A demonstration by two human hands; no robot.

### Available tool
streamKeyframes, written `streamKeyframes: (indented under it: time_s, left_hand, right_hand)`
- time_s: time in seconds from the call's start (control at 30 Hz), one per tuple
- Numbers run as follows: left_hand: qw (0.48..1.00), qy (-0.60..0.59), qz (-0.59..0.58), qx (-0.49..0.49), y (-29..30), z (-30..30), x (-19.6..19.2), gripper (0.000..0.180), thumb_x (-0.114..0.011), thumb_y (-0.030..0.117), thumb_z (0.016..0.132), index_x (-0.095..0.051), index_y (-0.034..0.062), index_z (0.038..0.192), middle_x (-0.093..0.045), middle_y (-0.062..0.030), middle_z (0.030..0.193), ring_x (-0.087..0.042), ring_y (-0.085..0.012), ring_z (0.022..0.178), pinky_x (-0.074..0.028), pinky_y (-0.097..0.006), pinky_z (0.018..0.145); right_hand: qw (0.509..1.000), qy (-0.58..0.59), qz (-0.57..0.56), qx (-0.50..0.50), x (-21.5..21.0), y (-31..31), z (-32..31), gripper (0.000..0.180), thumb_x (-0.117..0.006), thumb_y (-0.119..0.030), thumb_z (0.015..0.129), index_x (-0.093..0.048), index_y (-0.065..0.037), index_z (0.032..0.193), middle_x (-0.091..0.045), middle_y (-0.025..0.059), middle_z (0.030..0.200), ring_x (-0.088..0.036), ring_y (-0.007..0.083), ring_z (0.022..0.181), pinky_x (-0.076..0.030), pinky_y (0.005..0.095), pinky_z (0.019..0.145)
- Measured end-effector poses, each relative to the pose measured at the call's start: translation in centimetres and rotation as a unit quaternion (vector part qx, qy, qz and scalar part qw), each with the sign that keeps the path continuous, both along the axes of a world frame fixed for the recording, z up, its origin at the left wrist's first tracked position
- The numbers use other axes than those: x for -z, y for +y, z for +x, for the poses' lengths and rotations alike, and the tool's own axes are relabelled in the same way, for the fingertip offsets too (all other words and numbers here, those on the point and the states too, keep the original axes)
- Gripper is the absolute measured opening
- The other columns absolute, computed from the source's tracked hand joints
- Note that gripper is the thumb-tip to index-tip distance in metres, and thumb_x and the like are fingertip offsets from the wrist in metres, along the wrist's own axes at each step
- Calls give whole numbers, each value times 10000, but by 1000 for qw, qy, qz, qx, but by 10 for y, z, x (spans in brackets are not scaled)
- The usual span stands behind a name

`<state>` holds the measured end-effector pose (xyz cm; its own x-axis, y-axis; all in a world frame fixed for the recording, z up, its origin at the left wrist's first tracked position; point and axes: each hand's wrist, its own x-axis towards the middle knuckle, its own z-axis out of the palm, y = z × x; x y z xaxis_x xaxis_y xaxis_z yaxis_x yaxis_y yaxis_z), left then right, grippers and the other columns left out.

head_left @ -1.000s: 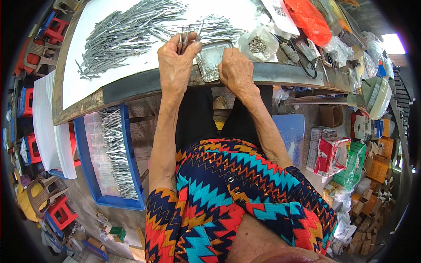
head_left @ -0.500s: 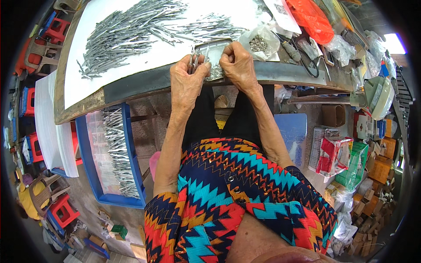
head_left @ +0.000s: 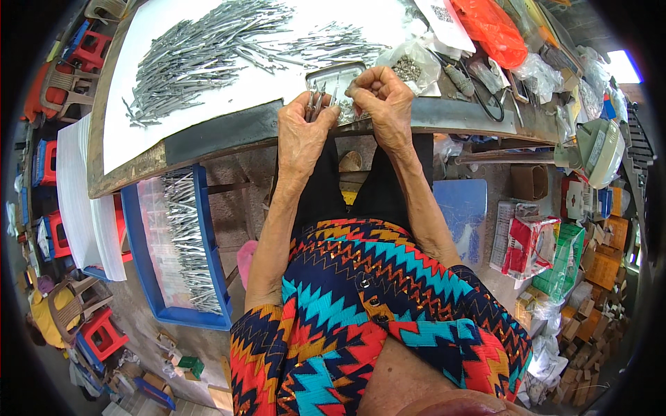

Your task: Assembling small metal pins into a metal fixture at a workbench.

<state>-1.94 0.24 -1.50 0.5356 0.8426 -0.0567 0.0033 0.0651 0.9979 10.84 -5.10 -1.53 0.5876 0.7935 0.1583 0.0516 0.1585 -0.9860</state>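
My left hand (head_left: 301,139) is closed around several slim metal strips (head_left: 317,99), whose ends stick up past the fingers at the table's front edge. Beside it, my right hand (head_left: 390,104) has its thumb and fingertips pinched together; whatever is between them is too small to make out. Both hands are over a small shallow metal tray (head_left: 340,68) that holds tiny shiny parts. Beyond it lies a small heap of grey metal strips (head_left: 334,43), with a much larger heap (head_left: 201,55) to the left on white sheeting.
A clear plastic bag (head_left: 424,61) of small metal parts sits right of the tray, near a red plastic bag (head_left: 491,31) and a dark cable (head_left: 496,111). Below the table at left, a blue crate (head_left: 220,277) holds a row of strips. A pale green lamp-like object (head_left: 596,149) juts out at right.
My left hand has shifted slightly right and down, and the strips in it lean differently. My right hand has turned and moved slightly right, its fingertips still together.
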Motion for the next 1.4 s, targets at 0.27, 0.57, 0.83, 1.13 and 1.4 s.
streamKeyframes:
  time_s: [0.27, 0.57, 0.83, 1.13, 1.4]
  left_hand:
    - [999, 4, 35, 3, -2, -1, 1, 124, -635, 86, 740, -583, -6, 805, -572, -16, 640, -515, -60, 561, -403, -185, 517]
    - [988, 54, 140, -21, -3, 0, 5, 106, -629, 62, 742, -553, -11, 750, -520, 7, 603, -465, -40, 565, -374, -191, 496]
    - [962, 92, 252, -54, -10, 1, -5, 119, -621, 51, 721, -521, -12, 704, -480, -33, 545, -417, -79, 495, -340, -261, 450]
    - [969, 77, 235, -27, -8, -2, -7, 122, -632, 59, 721, -533, -9, 734, -461, -4, 554, -385, -59, 513, -328, -239, 461]
    - [990, 38, 133, -7, -3, -4, -1, 118, -616, 64, 744, -546, -14, 800, -528, 0, 669, -459, -52, 603, -389, -202, 545]
  right_hand:
    - [999, -18, 29, 8, -3, 2, -8, 108, -585, 18, 716, -505, 14, 789, -519, 24, 662, -488, 49, 537, -402, 183, 455]
    - [998, -55, 21, 18, 3, 4, -8, 97, -559, 26, 698, -515, 8, 782, -517, 17, 661, -477, 45, 540, -391, 180, 461]
    - [1000, -7, 17, 0, -4, 2, -8, 117, -552, 33, 688, -511, 8, 794, -526, 25, 637, -467, 45, 505, -376, 184, 428]
    - [999, 24, 17, -33, -3, 2, -4, 128, -553, 24, 709, -494, 11, 822, -531, 35, 664, -471, 57, 532, -387, 189, 453]
    - [995, 74, 50, -49, 3, 4, -7, 225, -589, -20, 743, -504, 29, 945, -549, 55, 779, -510, 73, 646, -428, 196, 542]
